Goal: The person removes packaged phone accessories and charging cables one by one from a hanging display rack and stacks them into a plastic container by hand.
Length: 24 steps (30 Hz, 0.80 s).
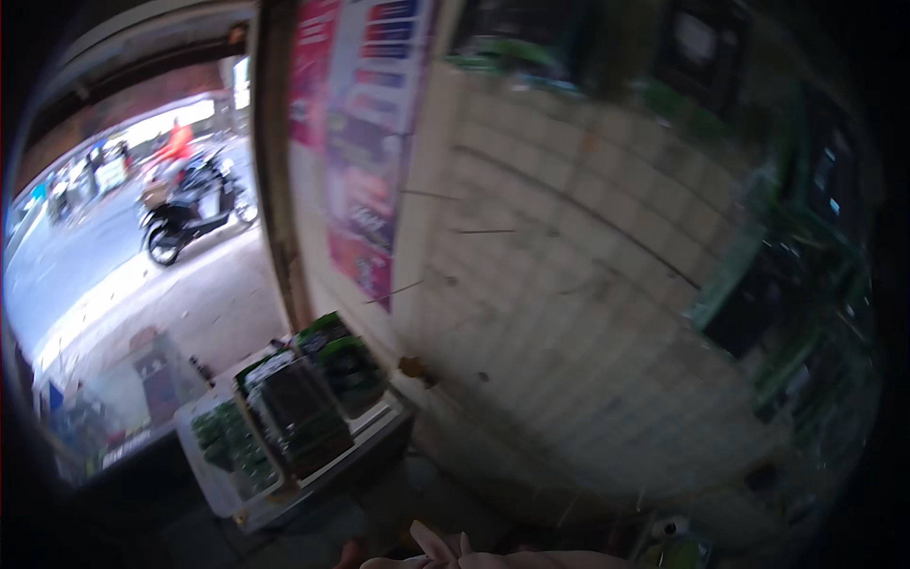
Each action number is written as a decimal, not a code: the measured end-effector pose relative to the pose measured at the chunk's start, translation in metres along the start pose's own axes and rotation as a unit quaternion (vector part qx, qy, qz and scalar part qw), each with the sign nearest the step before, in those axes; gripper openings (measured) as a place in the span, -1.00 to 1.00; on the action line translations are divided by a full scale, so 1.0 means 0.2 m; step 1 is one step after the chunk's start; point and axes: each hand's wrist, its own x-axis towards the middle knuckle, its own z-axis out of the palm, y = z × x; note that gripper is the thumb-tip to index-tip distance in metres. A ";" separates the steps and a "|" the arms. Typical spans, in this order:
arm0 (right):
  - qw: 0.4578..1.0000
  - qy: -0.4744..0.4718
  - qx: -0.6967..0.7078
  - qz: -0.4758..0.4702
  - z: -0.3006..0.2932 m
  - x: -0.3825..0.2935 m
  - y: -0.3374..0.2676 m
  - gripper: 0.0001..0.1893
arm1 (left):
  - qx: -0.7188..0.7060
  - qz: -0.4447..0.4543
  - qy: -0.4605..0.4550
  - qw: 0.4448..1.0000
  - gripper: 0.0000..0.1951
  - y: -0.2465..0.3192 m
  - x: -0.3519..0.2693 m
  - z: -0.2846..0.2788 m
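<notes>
Neither of my hands can be made out. At the bottom edge, pale pink cloth [444,553], seemingly my own clothing, shows a knot or folds. Beside it is a small reddish-brown shape [352,553], cut off by the frame; I cannot tell what it is. Before me to the left stands a low table [284,505]. On it are a white tray of small green packets [231,444], a box of dark goods [298,412] and green-and-black packages [345,366] against the wall.
A pale gridded wall [569,320] carries bare metal hooks [487,231] and dark-and-green packages [753,291]. Posters [362,142] hang beside the door frame [274,178]. A glass display case [128,405] stands left. Outside are a motor scooter [188,213] and a person in orange [174,146].
</notes>
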 end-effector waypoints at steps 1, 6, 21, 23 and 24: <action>1.000 0.005 0.027 -0.001 0.04 -0.02 0.03 -0.66 | 0.025 0.047 -0.001 0.999 -0.73 0.04 0.05 -0.03; 0.992 0.046 0.107 -0.043 0.12 -0.10 0.15 -0.64 | -0.073 0.254 0.062 0.962 -0.75 0.53 0.15 -0.16; 0.849 0.510 0.085 -0.112 -1.12 -2.32 -0.69 -0.55 | -0.479 0.713 0.031 0.511 -0.76 2.49 -0.78 -1.32; 0.744 0.640 0.095 -0.168 -1.31 -2.43 -0.78 -0.60 | -0.462 0.757 0.030 0.461 -0.77 2.75 -0.88 -1.46; 0.676 0.701 0.099 -0.206 -1.41 -2.44 -0.80 -0.61 | -0.406 0.769 0.046 0.491 -0.84 2.86 -0.94 -1.51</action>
